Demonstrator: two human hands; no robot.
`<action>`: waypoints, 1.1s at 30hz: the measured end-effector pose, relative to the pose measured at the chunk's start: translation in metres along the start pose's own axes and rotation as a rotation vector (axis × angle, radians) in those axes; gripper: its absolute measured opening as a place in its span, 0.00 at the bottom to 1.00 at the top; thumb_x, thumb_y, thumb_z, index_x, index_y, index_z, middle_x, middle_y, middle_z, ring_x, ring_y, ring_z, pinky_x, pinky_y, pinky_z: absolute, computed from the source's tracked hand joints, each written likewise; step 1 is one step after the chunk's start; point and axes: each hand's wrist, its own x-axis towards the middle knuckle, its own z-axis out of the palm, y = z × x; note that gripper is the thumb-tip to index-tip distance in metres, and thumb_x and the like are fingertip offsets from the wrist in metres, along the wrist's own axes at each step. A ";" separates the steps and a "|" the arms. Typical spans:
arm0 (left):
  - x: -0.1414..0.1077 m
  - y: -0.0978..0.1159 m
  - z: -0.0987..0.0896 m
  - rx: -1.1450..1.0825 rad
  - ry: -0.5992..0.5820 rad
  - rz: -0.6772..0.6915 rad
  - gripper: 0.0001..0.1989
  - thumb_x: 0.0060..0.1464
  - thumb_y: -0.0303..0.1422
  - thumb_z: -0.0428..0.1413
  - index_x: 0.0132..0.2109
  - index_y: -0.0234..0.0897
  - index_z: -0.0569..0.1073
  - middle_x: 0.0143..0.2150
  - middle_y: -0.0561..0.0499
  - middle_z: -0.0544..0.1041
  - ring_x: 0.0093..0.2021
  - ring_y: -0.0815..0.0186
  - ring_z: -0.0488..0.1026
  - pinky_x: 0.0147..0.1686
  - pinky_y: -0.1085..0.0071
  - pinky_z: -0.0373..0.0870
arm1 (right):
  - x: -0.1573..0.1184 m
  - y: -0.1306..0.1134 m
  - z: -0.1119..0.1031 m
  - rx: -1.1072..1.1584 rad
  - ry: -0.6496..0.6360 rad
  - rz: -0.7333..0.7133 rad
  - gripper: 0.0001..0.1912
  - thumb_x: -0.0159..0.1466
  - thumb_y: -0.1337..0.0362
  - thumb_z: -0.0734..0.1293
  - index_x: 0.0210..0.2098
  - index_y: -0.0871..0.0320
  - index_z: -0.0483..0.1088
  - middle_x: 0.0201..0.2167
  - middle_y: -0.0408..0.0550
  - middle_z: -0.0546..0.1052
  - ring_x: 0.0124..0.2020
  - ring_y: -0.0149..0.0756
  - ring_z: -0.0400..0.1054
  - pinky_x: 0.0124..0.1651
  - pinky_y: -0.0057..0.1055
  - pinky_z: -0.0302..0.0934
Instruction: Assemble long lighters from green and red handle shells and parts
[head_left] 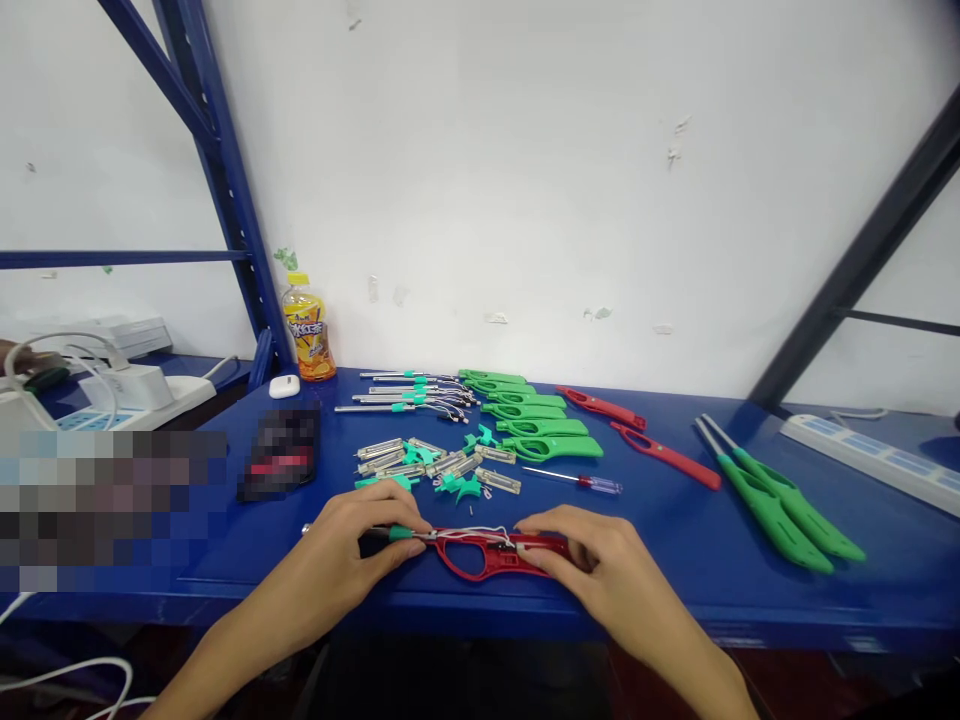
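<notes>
On the label of the bottle at the back left of the table, the Chinese characters "冰紅茶" can be read; the smaller print is not legible. Small marks are borne by the loose red shells and by the green shells, but they are too small to be read.

The red casing is held lengthwise near the front edge of the table, between the two hands; whether the tabletop is touched by it cannot be told. By the left hand, palm down and wrist angled inward, the rod with a teal collar is pinched between thumb and forefinger, where the casing is met. By the right hand, the rear of the casing is gripped, with thumb and forefinger brought close together at a black part. White wires are strung along the casing between the hands. Both forearms are extended from the lower edge.
</notes>
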 end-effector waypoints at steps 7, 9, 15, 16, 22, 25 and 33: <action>0.000 -0.001 0.006 -0.009 0.019 0.042 0.08 0.69 0.32 0.59 0.41 0.45 0.83 0.45 0.53 0.80 0.44 0.65 0.78 0.45 0.70 0.72 | 0.001 0.010 0.006 -0.040 0.006 -0.137 0.09 0.77 0.66 0.69 0.47 0.49 0.83 0.48 0.41 0.86 0.47 0.39 0.81 0.51 0.30 0.68; 0.000 -0.002 0.008 0.000 0.034 0.050 0.08 0.69 0.32 0.59 0.42 0.45 0.83 0.45 0.53 0.79 0.44 0.64 0.78 0.44 0.70 0.72 | 0.000 0.011 0.007 -0.060 0.008 -0.148 0.09 0.78 0.66 0.67 0.47 0.50 0.81 0.48 0.42 0.85 0.47 0.39 0.81 0.52 0.30 0.68; -0.002 -0.002 0.009 0.026 0.063 0.051 0.08 0.69 0.32 0.59 0.42 0.46 0.83 0.43 0.52 0.79 0.44 0.62 0.78 0.44 0.68 0.73 | 0.001 0.007 0.006 -0.100 0.016 -0.105 0.07 0.77 0.64 0.68 0.48 0.48 0.81 0.47 0.42 0.84 0.45 0.40 0.81 0.51 0.32 0.69; -0.002 -0.002 0.009 0.026 0.065 0.053 0.08 0.69 0.32 0.59 0.42 0.46 0.83 0.43 0.52 0.79 0.43 0.62 0.78 0.43 0.68 0.73 | 0.001 0.006 0.006 -0.116 0.014 -0.096 0.08 0.77 0.64 0.69 0.49 0.48 0.81 0.47 0.42 0.84 0.45 0.40 0.81 0.51 0.32 0.69; 0.001 -0.006 0.010 0.038 0.061 0.058 0.08 0.68 0.31 0.59 0.42 0.45 0.83 0.42 0.52 0.79 0.42 0.62 0.78 0.43 0.68 0.74 | 0.001 0.007 0.006 -0.206 -0.001 -0.128 0.12 0.79 0.62 0.65 0.52 0.45 0.82 0.48 0.42 0.82 0.42 0.38 0.81 0.46 0.32 0.68; 0.000 -0.009 0.013 0.047 0.059 0.062 0.08 0.69 0.29 0.58 0.42 0.45 0.83 0.43 0.51 0.79 0.43 0.62 0.78 0.43 0.68 0.73 | 0.005 0.006 0.005 -0.216 -0.024 -0.171 0.13 0.80 0.62 0.63 0.50 0.46 0.81 0.46 0.41 0.82 0.41 0.38 0.80 0.44 0.32 0.66; -0.002 -0.010 0.014 0.052 0.060 0.069 0.09 0.69 0.28 0.58 0.42 0.45 0.82 0.43 0.52 0.79 0.42 0.63 0.77 0.42 0.69 0.72 | 0.008 0.001 0.005 -0.217 -0.023 -0.203 0.09 0.79 0.63 0.66 0.49 0.47 0.81 0.45 0.39 0.83 0.40 0.36 0.80 0.43 0.30 0.65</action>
